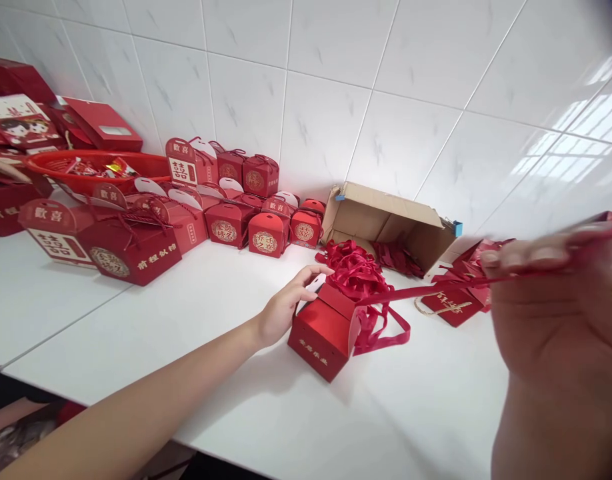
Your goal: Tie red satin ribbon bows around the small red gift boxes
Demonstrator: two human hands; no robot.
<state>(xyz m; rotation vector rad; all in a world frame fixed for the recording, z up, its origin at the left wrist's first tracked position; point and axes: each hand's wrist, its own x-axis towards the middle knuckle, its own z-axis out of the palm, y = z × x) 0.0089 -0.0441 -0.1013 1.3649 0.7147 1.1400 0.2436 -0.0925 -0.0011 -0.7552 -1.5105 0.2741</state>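
A small red gift box (321,333) with gold lettering stands on the white table, its top flaps folded together. My left hand (286,303) grips the box at its left end, fingers over the white inner side of a flap. From the box's right end a red ribbon (436,288) stretches taut to the right. My right hand (556,300), raised close to the camera and partly blurred, has its fingers closed on that ribbon. Behind the box lies a tangled pile of red ribbons (353,267), with one loop trailing onto the table.
An open cardboard box (391,203) lies on its side against the tiled wall, red pieces inside. Several finished-looking gift boxes (226,223) crowd the left, beside a red basket (41,160) of wrapped sweets. Another red box (453,303) with a cord is at right.
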